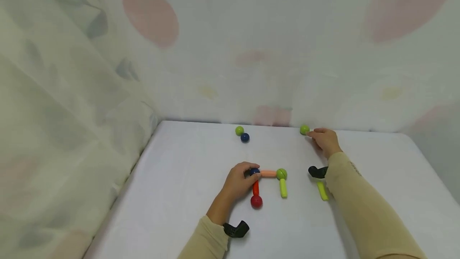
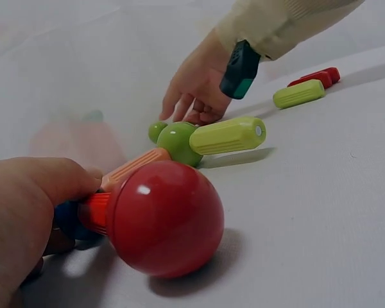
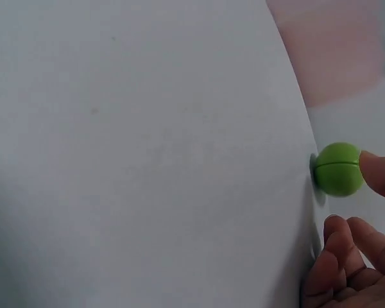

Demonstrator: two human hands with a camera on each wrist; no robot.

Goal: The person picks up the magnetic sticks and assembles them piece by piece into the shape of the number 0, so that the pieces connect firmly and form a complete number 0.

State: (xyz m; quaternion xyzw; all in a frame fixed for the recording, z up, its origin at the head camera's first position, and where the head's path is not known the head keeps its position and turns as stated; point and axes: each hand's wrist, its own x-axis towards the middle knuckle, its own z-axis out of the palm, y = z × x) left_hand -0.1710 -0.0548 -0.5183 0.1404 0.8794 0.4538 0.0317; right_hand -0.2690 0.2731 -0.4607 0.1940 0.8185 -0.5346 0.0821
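Note:
My left hand [image 1: 238,181] grips the dark blue ball [image 1: 254,171] at one corner of a joined piece of balls and rods. A peach rod [image 1: 268,173] runs from it to a green ball [image 1: 282,174], which carries a yellow-green rod [image 1: 283,188]. The red rod [image 1: 256,188] leads from the blue ball to a red ball [image 1: 256,202], large in the left wrist view. My right hand [image 1: 326,141] reaches to a loose green ball [image 3: 339,169] at the table's back edge. One fingertip is right at that ball, while the other fingers lie apart from it.
Another green ball [image 1: 239,130] and a dark blue ball [image 1: 245,137] lie together at the back. A loose yellow-green rod [image 1: 322,191] lies under the right forearm, with red pieces [image 2: 317,77] beside it. Patterned cloth [image 1: 215,51] hangs behind the white table [image 1: 179,195].

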